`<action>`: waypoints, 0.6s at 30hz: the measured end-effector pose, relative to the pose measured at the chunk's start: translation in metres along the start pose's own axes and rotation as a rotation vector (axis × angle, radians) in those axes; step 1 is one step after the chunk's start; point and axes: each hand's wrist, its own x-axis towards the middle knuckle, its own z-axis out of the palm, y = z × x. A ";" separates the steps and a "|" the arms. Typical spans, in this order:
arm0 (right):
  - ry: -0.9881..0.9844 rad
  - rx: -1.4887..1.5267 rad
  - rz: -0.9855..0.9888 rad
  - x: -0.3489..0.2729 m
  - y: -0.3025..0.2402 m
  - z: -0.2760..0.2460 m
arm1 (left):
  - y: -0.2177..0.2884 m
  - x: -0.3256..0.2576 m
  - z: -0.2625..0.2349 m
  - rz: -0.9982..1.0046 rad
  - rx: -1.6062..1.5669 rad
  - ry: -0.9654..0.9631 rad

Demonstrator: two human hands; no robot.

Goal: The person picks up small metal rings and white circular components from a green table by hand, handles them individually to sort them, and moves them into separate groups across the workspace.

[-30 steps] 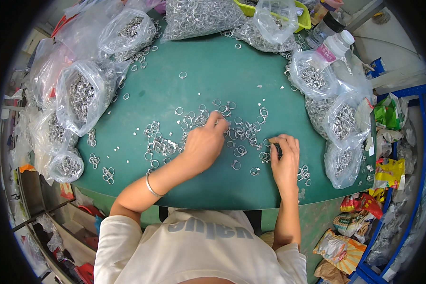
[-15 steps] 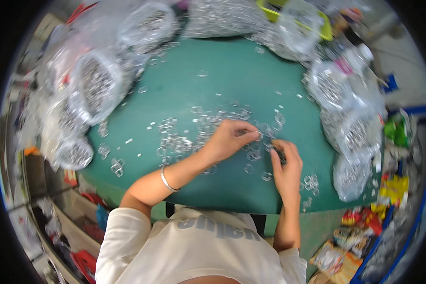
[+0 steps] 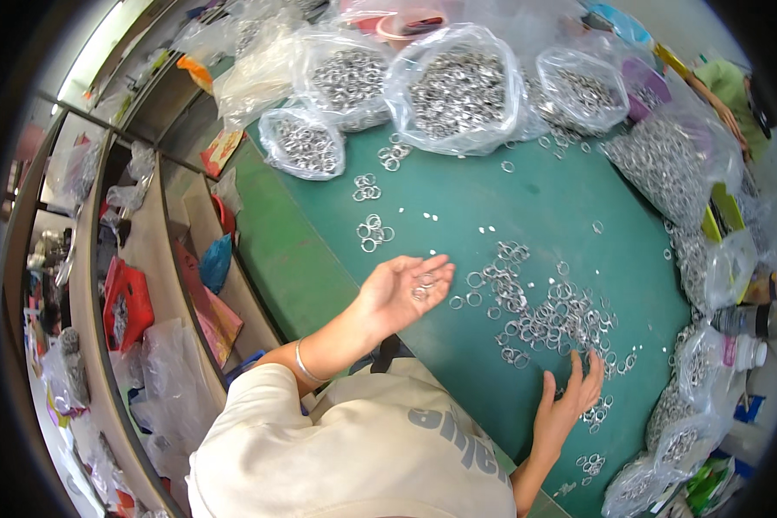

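My left hand (image 3: 403, 293) is turned palm up, with a few small metal rings (image 3: 423, 285) lying in it near the fingers. It hovers over the near left part of the green table (image 3: 423, 194). To the right, my right hand (image 3: 570, 393) has its thumb and fingers apart, fingertips at the near edge of a loose pile of metal rings (image 3: 570, 315); nothing shows in its grip. Small groups of rings (image 3: 374, 231) lie left of the pile, beyond my left hand. Several tiny white pieces (image 3: 487, 230) are scattered on the tabletop.
Clear plastic bags full of rings (image 3: 457, 91) line the table's far edge, and more bags (image 3: 665, 168) stand along the right. A plastic bottle (image 3: 748, 352) is among them. Shelving with a red basket (image 3: 128, 302) stands left. Another person's hand (image 3: 727, 116) shows at the far right.
The view has swung left. My left hand has left the pile and turned palm up, with rings in it. My right hand's fingers have spread and remain by the pile.
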 end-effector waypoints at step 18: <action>-0.085 -0.001 -0.018 0.000 -0.025 -0.004 | 0.149 0.067 -0.054 1.419 2.046 0.014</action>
